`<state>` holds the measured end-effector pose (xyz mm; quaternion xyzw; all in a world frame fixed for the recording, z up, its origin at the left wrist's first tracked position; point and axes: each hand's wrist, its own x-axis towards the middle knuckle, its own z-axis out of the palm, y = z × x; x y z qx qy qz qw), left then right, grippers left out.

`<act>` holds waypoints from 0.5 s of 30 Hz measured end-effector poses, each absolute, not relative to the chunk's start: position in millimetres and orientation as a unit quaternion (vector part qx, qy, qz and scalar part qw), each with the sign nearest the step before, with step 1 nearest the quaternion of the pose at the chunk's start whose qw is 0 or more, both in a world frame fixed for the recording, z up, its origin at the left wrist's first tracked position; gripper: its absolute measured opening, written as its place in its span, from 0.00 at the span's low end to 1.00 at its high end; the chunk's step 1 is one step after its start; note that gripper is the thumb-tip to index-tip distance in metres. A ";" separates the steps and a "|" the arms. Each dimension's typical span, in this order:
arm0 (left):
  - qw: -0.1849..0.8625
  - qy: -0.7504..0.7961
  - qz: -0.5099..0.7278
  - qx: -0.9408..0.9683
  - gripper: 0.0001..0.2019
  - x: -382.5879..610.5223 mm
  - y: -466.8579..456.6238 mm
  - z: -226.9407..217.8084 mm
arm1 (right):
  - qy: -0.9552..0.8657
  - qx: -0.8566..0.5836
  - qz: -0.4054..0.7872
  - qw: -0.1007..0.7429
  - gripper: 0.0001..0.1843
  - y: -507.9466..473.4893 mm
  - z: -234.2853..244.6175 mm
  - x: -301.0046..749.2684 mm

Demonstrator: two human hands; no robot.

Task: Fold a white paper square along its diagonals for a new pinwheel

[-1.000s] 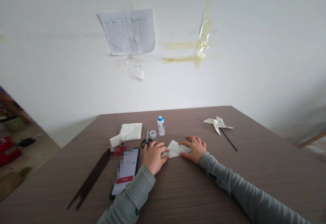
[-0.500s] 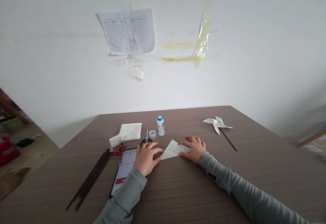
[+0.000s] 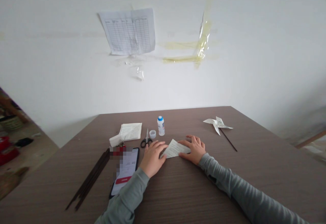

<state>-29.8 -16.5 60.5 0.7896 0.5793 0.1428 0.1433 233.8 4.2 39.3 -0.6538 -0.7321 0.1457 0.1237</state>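
A triangular folded sheet of printed paper (image 3: pixel 174 149) lies on the table between my hands. My left hand (image 3: pixel 153 158) is at its left corner, thumb and forefinger on either side of it. Around the right corner, the thumb and fingers of my right hand (image 3: pixel 194 150) hold the paper down against the table. Just beyond my left fingers lie black-handled scissors (image 3: pixel 146 140), blades pointing away. Behind the paper stands a white glue bottle (image 3: pixel 161 127) with a blue cap, beside a small translucent cup or lid (image 3: pixel 152 134).
A paper pinwheel (image 3: pixel 216 123) on a dark stick lies at the right. To the left are a phone (image 3: pixel 126 171) showing a timer, dark thin sticks (image 3: pixel 89 178), and a stack of white paper squares (image 3: pixel 131 131). The wall bears a taped printed sheet (image 3: pixel 128 32).
My left hand has shifted right, onto the left corner of the paper, uncovering more of the scissors and phone. My right hand stays in place.
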 end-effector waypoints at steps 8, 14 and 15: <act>0.164 0.585 0.128 0.784 0.22 2.5 -20.8 62.3 | -0.742 -0.644 0.146 0.118 0.28 2.6 41.1 231.7; 0.142 0.603 0.133 0.774 0.10 14.2 -19.3 69.4 | -0.740 -0.646 0.140 0.124 0.27 1.3 38.5 228.9; 0.143 0.605 0.132 0.773 0.09 15.5 -18.8 70.4 | -0.739 -0.648 0.139 0.124 0.26 1.5 38.0 228.1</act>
